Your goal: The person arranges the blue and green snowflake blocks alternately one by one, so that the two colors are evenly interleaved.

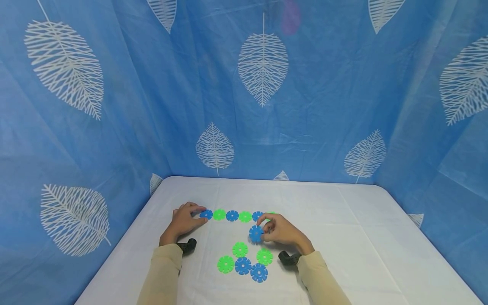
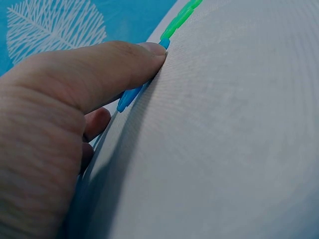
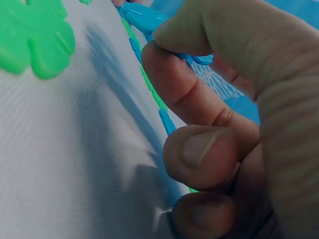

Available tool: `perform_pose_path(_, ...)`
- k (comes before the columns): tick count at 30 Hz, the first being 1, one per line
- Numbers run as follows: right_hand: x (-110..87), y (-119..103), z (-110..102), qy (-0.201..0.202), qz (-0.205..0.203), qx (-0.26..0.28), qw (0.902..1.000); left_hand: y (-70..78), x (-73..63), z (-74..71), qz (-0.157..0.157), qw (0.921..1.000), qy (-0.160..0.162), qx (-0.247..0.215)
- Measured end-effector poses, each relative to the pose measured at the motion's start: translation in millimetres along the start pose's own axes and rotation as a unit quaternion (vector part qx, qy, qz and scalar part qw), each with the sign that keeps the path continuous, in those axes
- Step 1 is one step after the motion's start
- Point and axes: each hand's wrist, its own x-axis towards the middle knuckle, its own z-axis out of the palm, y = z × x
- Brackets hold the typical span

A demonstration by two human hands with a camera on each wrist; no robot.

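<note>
A blue leaf-patterned curtain (image 1: 312, 127) hangs behind, a white table (image 1: 343, 237) beneath, the row of blue and green discs (image 1: 248, 217). Five discs (image 1: 245, 270) lie on its near side. There your right hand (image 1: 286, 232) pinches a raised blue disc (image 1: 253, 234); your left hand (image 1: 183, 220) grips the row's left-end disc (image 1: 206, 214).

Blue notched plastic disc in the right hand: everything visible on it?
The blue, round, notched plastic-looking disc has a flower-like rim of short lobes split by slits. It is pinched at its edge between the thumb and fingertip of the bare right hand, raised off the white cloth-covered table and tilted up, one face towards the head camera. In that view it appears between the row of alternating blue and green discs and the loose blue and green discs.
</note>
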Motion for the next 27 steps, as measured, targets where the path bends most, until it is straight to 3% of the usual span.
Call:
perform_pose_path(8, -0.1, -1, -6, -0.003, -0.017, 0.031, 0.9993, 1.6, -0.3, -0.8, 0.005, 1.0000, 0.003, -0.005)
perform_pose_path(13, -0.9, -3, -13, 0.016, -0.004, 0.044, 0.9989, -0.5, -0.9, -0.6, 0.015, 0.9998, 0.009, -0.005)
perform_pose_path(27, -12.1, 0, -38, 0.144, 0.029, 0.032, 0.9887, -0.8, 0.0, 0.3, 0.003, 1.0000, 0.003, -0.009)
